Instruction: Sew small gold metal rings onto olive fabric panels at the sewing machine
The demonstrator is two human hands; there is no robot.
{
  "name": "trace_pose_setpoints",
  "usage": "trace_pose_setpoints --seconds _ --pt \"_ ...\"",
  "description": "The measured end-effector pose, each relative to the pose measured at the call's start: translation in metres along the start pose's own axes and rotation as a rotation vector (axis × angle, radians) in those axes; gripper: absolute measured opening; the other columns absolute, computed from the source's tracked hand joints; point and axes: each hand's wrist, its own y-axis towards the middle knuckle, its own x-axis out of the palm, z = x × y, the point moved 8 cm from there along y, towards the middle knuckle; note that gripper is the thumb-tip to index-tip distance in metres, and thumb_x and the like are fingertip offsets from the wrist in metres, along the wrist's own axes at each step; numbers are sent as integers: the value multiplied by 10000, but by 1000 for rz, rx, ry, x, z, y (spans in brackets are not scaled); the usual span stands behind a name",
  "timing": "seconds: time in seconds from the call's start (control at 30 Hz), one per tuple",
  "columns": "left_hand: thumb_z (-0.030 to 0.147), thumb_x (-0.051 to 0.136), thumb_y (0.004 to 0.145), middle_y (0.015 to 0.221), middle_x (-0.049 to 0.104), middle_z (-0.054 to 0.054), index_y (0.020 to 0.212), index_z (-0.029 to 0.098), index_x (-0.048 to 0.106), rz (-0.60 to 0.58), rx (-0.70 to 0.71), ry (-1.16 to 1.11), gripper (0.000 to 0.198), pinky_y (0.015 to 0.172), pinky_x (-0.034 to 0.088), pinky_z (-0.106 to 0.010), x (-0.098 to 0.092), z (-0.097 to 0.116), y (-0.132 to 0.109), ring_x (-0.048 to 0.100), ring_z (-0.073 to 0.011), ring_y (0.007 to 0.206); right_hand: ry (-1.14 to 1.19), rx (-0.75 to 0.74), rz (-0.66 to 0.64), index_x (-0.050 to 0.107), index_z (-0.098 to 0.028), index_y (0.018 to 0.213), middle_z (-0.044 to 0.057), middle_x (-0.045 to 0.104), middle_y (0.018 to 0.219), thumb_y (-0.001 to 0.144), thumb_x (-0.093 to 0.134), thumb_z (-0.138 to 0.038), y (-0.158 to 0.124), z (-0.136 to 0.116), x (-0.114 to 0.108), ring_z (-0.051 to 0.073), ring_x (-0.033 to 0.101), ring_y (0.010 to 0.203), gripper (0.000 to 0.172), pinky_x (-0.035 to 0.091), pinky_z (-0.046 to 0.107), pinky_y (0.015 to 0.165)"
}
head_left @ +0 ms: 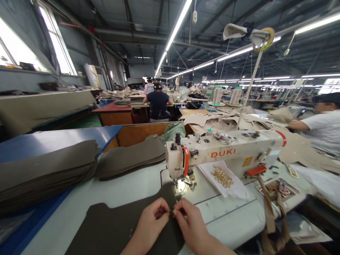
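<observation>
One camera, worn on the person's head, looks forward and somewhat down. It is close to the left hand (151, 222) and right hand (193, 224) at bottom centre of the frame, with the sewing machine (225, 153) just beyond at centre right. The upper half shows the long hall (143, 69) receding.

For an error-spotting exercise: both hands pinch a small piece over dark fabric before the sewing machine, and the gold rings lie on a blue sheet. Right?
Not quite. The gold rings lie on a white sheet, not blue, as the head view shows. The left hand and right hand do pinch a small piece over the dark fabric.
</observation>
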Motion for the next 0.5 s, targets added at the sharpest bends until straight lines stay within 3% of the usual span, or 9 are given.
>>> trace_pose_setpoints --seconds 0.1,0.23,0.37,0.5 --pt "209 591 614 582 539 41 631 186 538 -13 -21 -59 60 575 413 -251 1 3 1 519 -138 584 31 -17 -1 518 -194 711 -1 569 691 775 475 -105 1 0 1 139 531 656 118 387 227 608" --pt "276 652 626 793 683 -32 849 178 638 -55 -50 -100 244 737 478 -302 3 8 1 621 -203 768 78 -84 -3 516 -198 737 11 590 752 798 473 -120 1 -3 -2 140 552 706 108 410 229 651" --pt "399 590 755 839 720 -42 808 213 704 -92 -1 118 225 769 474 -294 3 14 -3 635 -224 816 27 -92 -3 519 -199 745 16 594 768 819 467 -138 1 0 -3 144 548 714 109 404 237 655" --pt "393 590 772 781 716 -24 759 250 722 -22 95 263 195 716 476 -266 -3 24 -7 638 -215 757 -3 -75 -20 531 -197 755 8 581 737 826 475 -155 2 1 -3 141 536 693 100 393 236 640"
